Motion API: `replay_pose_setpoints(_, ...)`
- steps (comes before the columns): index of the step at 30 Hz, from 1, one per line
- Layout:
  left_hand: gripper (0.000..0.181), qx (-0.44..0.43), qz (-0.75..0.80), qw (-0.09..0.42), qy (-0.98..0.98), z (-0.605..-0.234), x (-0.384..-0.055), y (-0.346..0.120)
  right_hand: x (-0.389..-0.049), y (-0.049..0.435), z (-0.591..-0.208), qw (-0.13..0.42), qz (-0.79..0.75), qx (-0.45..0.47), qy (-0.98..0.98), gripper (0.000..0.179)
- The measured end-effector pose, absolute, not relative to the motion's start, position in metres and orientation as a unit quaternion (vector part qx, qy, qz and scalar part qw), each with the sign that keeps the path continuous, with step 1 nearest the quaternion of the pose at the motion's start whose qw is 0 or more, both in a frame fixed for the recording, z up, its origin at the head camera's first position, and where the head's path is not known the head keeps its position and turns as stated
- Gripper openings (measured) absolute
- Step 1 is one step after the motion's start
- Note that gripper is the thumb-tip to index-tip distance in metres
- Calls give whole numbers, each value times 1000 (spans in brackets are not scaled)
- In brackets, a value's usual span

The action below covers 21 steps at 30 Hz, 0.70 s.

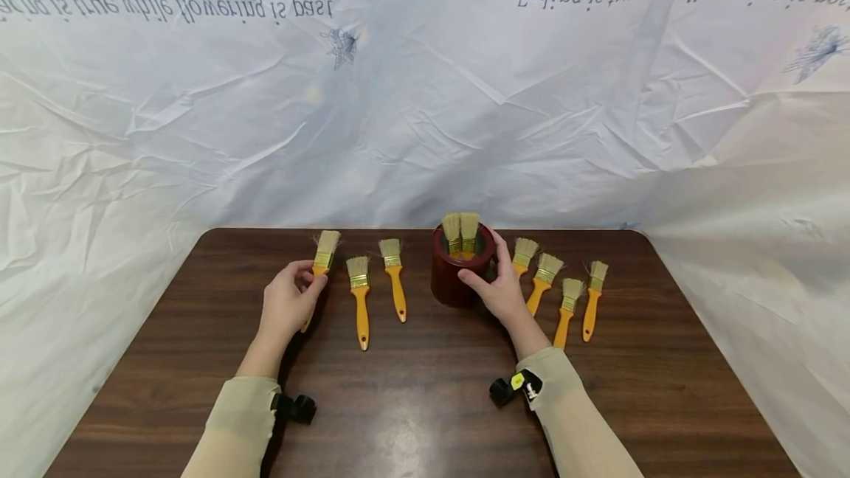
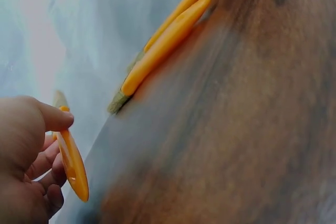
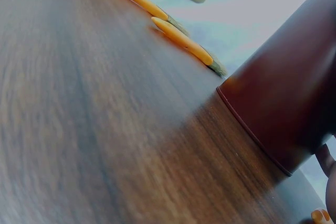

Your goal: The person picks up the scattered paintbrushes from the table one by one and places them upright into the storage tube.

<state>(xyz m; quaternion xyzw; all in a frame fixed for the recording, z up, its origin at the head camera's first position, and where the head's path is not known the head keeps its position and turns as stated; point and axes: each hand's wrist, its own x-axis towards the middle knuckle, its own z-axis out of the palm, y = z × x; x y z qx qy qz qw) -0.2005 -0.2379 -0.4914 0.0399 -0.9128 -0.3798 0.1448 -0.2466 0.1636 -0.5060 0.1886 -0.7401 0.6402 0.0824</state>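
Observation:
My left hand (image 1: pixel 285 301) pinches a paintbrush (image 1: pixel 325 248) between thumb and fingers at the left. Its pale bristles point away from me; the orange handle (image 2: pixel 74 169) shows below the thumb in the left wrist view. My right hand (image 1: pixel 502 288) grips a dark red cylindrical pot (image 1: pixel 448 282) by its right side, thumb in front and fingers around the far side. In the right wrist view the pot (image 3: pixel 283 87) stands on the table. Two paintbrushes (image 1: pixel 460 231) stand in it, bristles up, their handles mostly hidden inside.
Between the left hand and the pot, two paintbrushes (image 1: pixel 361 308) lie on the brown wood-grain table (image 1: pixel 398 404). Several more paintbrushes (image 1: pixel 591 308) lie right of the pot, some partly hidden by the right hand and arm. White printed sheeting (image 1: pixel 412 131) hangs behind the table.

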Motion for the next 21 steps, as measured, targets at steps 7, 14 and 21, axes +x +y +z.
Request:
replay_pose_setpoints(7,40,62,-467,170,-865,-484,-200,-233,-247,164,-507,84,641,192,-738,92)
replay_pose_setpoints(14,41,65,-574,187,-795,-473,-198,-227,-247,164,-506,85,642,196,-736,92)
replay_pose_setpoints(21,38,55,-605,208,-766,-470,-198,-226,-246,163,-505,82,644,194,-735,92)
